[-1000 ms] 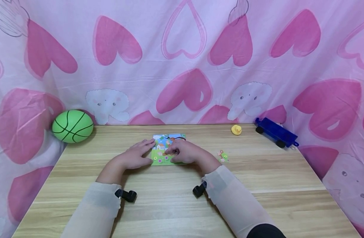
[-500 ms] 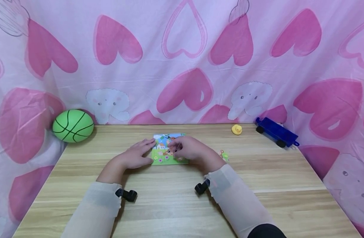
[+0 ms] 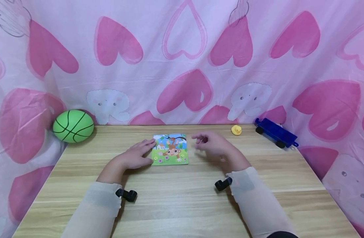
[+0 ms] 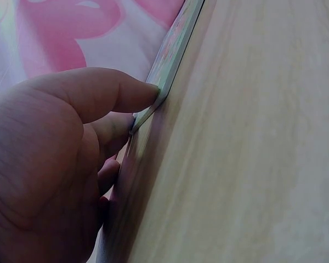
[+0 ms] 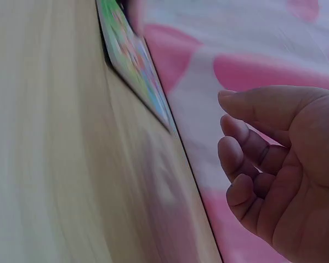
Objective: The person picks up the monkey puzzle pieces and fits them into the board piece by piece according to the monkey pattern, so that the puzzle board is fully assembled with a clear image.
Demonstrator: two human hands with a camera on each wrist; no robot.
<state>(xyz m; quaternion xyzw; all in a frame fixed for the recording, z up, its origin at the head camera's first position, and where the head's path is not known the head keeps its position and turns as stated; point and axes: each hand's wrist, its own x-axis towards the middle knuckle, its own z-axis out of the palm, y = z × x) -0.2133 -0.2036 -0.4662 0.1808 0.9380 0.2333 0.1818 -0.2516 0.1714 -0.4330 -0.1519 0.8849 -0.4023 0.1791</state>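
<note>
A small square puzzle board, printed with a monkey hanging upside down, lies flat on the wooden table. My left hand rests at its left side, fingertips on the edge and thumb at the near corner; the left wrist view has that thumb touching the board's rim. Off the board's right side, my right hand hovers above the table, fingers loosely bent and holding nothing. Below its wrist a loose picture piece lies on the table, mostly hidden by the arm.
A green ball sits at the back left of the table. Along the back right are a yellow rubber duck and a blue toy wagon. Behind hangs a pink heart-patterned curtain.
My right hand has lifted off the puzzle board and moved right, uncovering the monkey picture and covering most of the loose piece. My left hand stays in place.
</note>
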